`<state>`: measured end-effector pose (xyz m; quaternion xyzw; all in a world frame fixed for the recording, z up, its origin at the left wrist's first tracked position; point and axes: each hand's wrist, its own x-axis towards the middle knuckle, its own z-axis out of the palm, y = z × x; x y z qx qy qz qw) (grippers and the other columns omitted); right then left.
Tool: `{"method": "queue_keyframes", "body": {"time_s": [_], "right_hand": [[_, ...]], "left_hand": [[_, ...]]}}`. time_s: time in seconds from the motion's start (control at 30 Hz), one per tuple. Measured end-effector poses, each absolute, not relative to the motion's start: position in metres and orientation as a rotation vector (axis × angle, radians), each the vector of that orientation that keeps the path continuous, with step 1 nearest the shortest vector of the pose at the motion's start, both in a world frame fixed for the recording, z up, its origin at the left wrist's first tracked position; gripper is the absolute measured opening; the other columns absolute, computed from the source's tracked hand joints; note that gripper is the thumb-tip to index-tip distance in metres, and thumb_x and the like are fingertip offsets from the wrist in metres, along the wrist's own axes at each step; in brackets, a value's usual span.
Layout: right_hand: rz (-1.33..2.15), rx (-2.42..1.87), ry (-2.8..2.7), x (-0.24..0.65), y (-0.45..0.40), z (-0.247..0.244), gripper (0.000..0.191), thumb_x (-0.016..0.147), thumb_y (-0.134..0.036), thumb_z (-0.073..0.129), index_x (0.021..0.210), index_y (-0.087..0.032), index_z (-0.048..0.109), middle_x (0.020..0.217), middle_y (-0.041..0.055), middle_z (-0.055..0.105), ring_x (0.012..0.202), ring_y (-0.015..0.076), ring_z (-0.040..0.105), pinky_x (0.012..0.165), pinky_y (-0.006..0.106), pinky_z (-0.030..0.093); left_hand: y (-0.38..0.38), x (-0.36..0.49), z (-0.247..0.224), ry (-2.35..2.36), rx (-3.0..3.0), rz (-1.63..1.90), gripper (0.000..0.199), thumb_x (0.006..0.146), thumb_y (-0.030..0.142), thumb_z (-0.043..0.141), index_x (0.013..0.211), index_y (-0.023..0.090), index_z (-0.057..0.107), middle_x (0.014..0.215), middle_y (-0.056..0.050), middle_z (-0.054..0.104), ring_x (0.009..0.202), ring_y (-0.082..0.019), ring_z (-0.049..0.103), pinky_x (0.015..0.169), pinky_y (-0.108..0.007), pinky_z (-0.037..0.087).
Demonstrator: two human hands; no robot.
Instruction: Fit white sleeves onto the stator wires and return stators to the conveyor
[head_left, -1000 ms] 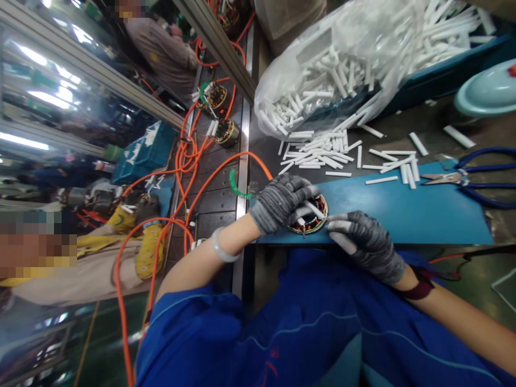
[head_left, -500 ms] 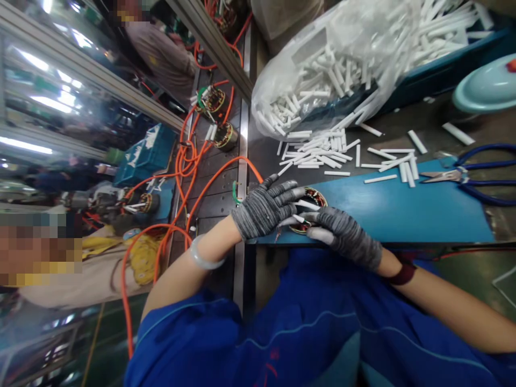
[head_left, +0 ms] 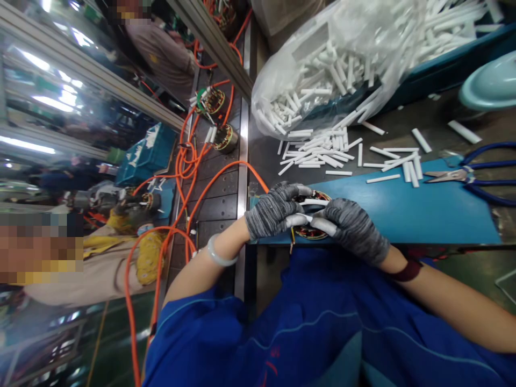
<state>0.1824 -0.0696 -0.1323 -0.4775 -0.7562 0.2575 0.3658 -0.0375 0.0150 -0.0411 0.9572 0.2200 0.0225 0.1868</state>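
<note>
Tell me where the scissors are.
In the head view, the scissors lie on the right, blades over the blue mat, beside some loose white tubes.

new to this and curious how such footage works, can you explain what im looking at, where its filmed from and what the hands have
There is no robot here: a person works with both hands, in grey gloves. The camera is worn on the head, looking forward and down, so the left hand appears on the left and the right hand on the right. Their fingers meet over a round wound part, with white tubing between them; which hand grips it is unclear. Beneath lies a blue sheet. Beyond are a loose pile of white tubes, a clear bag with more, and blue-handled scissors.
</note>
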Motion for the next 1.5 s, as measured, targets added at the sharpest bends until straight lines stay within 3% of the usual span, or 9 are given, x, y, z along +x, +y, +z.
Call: {"method": "queue_keyframes", "body": {"time_s": [0.2,0.5,0.63,0.83,0.93,1.07,1.2,1.33,1.5], "right_hand": [[0.674,-1.248,-1.827,0.186,-0.08,-0.143,0.027,0.1,-0.044,0.057,0.107,-0.022,0.071,0.095,0.0078,0.072,0.086,0.0241,0.069,0.079,0.04,0.057],[0.672,-1.114,-1.615,0.21,-0.101,-0.125,0.006,0.096,-0.028,0.063,0.101,-0.029,0.066,0.09,0.0018,0.071,0.083,0.0209,0.069,0.077,0.036,0.059],[0.539,-0.854,-1.998,0.199,-0.106,-0.126,0.015,0.097,-0.023,0.061,0.102,-0.03,0.074,0.083,0.0008,0.072,0.072,0.0167,0.065,0.066,0.031,0.052],[0.383,-1.083,-2.083,0.195,-0.085,-0.153,0.023,0.096,-0.016,0.059,0.108,-0.027,0.076,0.099,0.0066,0.075,0.099,0.0254,0.068,0.091,0.044,0.053],[0.449,-1.071,-2.019,0.21,-0.074,-0.147,0.027,0.094,-0.026,0.065,0.121,-0.024,0.07,0.117,0.0112,0.073,0.112,0.0303,0.066,0.098,0.05,0.053],[0.666,-1.043,-1.926,0.22,-0.076,-0.127,0.037,0.09,-0.047,0.071,0.118,-0.023,0.067,0.105,0.0087,0.074,0.097,0.0278,0.07,0.088,0.045,0.057],[0.706,-1.1,-1.944,0.207,-0.081,-0.119,0.035,0.097,-0.056,0.06,0.102,-0.022,0.071,0.086,0.0053,0.073,0.08,0.0224,0.069,0.075,0.037,0.056],[0.656,-1.188,-1.905,0.19,-0.08,-0.123,0.04,0.105,-0.049,0.045,0.099,-0.022,0.074,0.085,0.007,0.074,0.081,0.0214,0.067,0.078,0.036,0.054],[1.092,-1.16,-1.661,0.195,-0.085,-0.127,0.034,0.102,-0.047,0.053,0.096,-0.023,0.076,0.083,0.0044,0.074,0.076,0.0195,0.066,0.077,0.034,0.054]], "left_hand": [[0.002,-0.016,-0.038,0.776,2.916,-0.177,0.035,0.101,0.05,0.057,0.124,0.03,0.073,0.159,-0.006,0.05,0.149,-0.03,0.043,0.126,-0.061,0.021],[0.006,-0.003,-0.001,0.704,2.903,-0.163,0.049,0.1,0.053,0.058,0.141,0.028,0.063,0.16,-0.01,0.048,0.145,-0.03,0.049,0.124,-0.058,0.03],[0.027,-0.056,-0.005,0.741,2.656,-0.163,0.043,0.103,0.046,0.054,0.139,0.025,0.064,0.143,-0.01,0.066,0.133,-0.025,0.061,0.12,-0.049,0.041],[0.015,-0.09,-0.051,0.855,2.24,0.079,0.043,0.101,0.041,0.057,0.138,0.02,0.064,0.138,-0.01,0.069,0.128,-0.021,0.066,0.109,-0.036,0.054],[-0.013,-0.075,-0.054,1.174,2.28,0.065,0.049,0.101,0.047,0.057,0.143,0.02,0.06,0.124,-0.008,0.076,0.115,-0.02,0.073,0.101,-0.032,0.059],[-0.042,-0.049,-0.051,1.496,2.348,0.074,0.047,0.101,0.043,0.059,0.142,0.02,0.059,0.106,-0.004,0.08,0.098,-0.019,0.078,0.089,-0.029,0.062],[-0.045,-0.044,-0.054,1.471,2.429,0.307,0.041,0.101,0.038,0.058,0.137,0.018,0.061,0.116,-0.007,0.078,0.101,-0.018,0.076,0.09,-0.028,0.063],[-0.033,-0.053,-0.063,1.099,2.757,0.471,0.031,0.105,0.027,0.047,0.124,0.017,0.069,0.116,-0.011,0.077,0.107,-0.019,0.074,0.093,-0.034,0.062],[-0.028,-0.055,-0.076,0.922,2.908,0.249,0.047,0.101,0.013,0.043,0.142,0.027,0.061,0.134,-0.009,0.07,0.13,-0.025,0.062,0.11,-0.046,0.052]]}}
